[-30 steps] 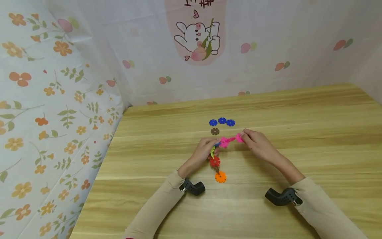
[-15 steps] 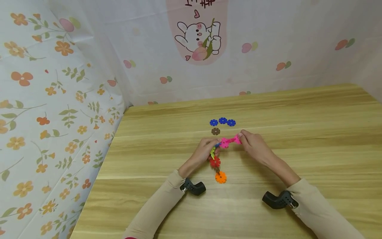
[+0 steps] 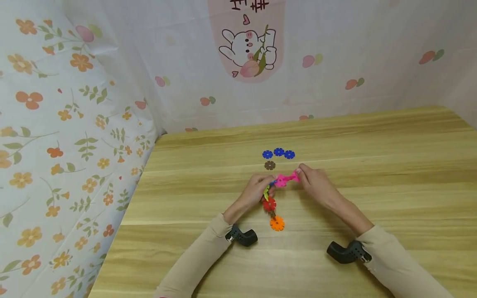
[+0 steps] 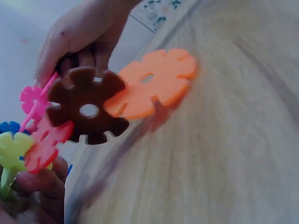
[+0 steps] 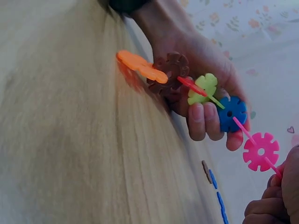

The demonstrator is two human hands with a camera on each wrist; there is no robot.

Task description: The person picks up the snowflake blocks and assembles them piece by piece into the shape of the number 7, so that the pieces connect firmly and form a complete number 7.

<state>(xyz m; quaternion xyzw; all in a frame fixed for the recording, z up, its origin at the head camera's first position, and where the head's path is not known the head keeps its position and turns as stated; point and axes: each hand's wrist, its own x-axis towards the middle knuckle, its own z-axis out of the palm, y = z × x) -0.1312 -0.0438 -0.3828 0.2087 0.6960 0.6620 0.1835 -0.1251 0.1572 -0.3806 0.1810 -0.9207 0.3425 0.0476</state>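
A chain of notched snowflake discs runs between both hands above the table. My left hand (image 3: 255, 192) grips it near the blue disc (image 5: 239, 111) and the yellow-green disc (image 4: 10, 150). Below that hand hang the red disc (image 3: 266, 205), the brown disc (image 4: 67, 103) and, at the tail, the orange disc (image 4: 174, 73). Toward the right, pink discs (image 5: 252, 154) continue the chain. Its far pink end (image 3: 295, 176) is pinched between the thumb and fingers of my right hand (image 3: 318, 187). The left fingers partly cover the blue disc in the head view.
Loose on the wooden table (image 3: 372, 157), beyond the hands, lie three blue discs (image 3: 276, 152) in a row and one brown disc (image 3: 266, 166) before them. A printed cloth (image 3: 167, 54) hangs along the table's back and left.
The right hand has shifted slightly left, bringing the pink end of the chain nearer to the left hand. The left hand keeps its grip almost in place.
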